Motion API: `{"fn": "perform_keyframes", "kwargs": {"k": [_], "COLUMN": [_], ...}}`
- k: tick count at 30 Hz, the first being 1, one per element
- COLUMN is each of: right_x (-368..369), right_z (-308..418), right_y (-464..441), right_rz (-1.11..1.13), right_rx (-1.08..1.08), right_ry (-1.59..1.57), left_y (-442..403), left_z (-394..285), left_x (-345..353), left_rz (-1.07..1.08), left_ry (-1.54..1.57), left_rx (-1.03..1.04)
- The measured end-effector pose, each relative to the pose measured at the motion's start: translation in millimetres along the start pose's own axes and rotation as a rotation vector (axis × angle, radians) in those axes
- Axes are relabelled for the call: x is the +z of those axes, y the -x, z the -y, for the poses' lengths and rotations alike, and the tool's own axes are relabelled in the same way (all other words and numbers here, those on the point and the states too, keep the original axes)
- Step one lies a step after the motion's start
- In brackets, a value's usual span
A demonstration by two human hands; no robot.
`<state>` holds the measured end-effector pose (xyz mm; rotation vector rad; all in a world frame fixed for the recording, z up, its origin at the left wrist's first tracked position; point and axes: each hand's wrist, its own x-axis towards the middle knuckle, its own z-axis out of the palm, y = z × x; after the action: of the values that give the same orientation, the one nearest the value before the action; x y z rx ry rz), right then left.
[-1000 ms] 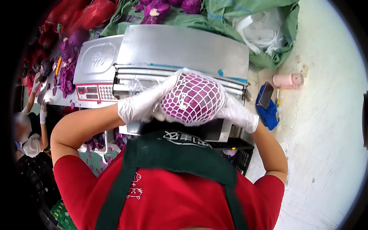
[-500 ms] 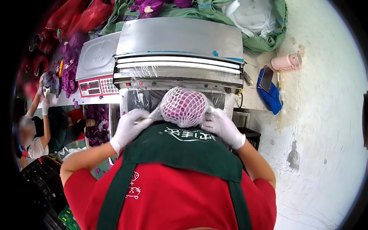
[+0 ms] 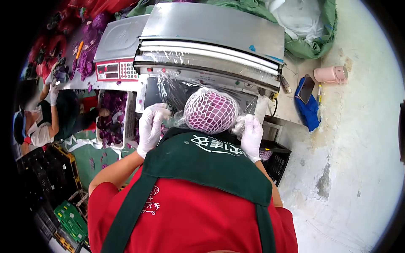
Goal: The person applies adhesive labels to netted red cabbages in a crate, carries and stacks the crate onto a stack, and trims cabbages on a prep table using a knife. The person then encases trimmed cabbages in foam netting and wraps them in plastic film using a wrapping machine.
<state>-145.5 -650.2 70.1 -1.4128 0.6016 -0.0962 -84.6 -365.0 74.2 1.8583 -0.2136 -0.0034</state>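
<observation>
A purple cabbage in white foam netting (image 3: pixel 212 110) sits in front of my apron, at the front of the wrapping machine (image 3: pixel 211 50). Clear plastic film (image 3: pixel 179 119) bunches out at both sides of it. My left hand (image 3: pixel 151 128), in a white glove, has its fingers pinched at the film left of the cabbage. On the other side, my gloved right hand (image 3: pixel 252 137) has its fingers pressed together on the gathered film. More film stretches from the machine's rollers behind the cabbage.
A scale (image 3: pixel 118 46) stands left of the machine, above a crate of purple leaves (image 3: pixel 113 116). At far left a co-worker (image 3: pixel 42 122) handles a cabbage. Rightward lie a pink bottle (image 3: pixel 330 74), a phone (image 3: pixel 306 89) on blue cloth (image 3: pixel 309 114) and a black crate (image 3: pixel 278 162).
The netted cabbage came down from over the rollers toward my apron, uncovering the machine's front. My hands moved from its sides to the film ends. Lately my fingertips have risen beside it.
</observation>
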Motion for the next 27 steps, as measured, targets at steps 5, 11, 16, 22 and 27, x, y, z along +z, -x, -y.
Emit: {"fn": "perform_keyframes", "kwargs": {"k": [5,11,16,22,27], "right_x": [7.3,7.3,-51.7,-41.9,5.5], "right_z": [4.9,27.7,9.6,-97.6,-128.5], "right_y": [-4.6,-6.1,2.9,14.5,3.2], "right_rz": [-0.026,-0.114,-0.041,0.114,0.27], "right_rx": [0.003,0.053,0.289,0.4,0.357], "right_ry": [0.015,-0.041,0.036,0.301,0.182], "left_y": [12.4,0.4,11.8,57.6,34.3], "left_z": [-10.9,-28.5,-19.5,127.5,165.2], "left_x": [6.3,36.3,6.6,30.6,103.8], "left_rz": [-0.112,-0.205,-0.36,0.306,1.032], "left_ry": [-0.304,0.386,0.755,0.318,0.133], "left_rx": [0.229,-0.147,-0.924,-1.065,-0.141]}}
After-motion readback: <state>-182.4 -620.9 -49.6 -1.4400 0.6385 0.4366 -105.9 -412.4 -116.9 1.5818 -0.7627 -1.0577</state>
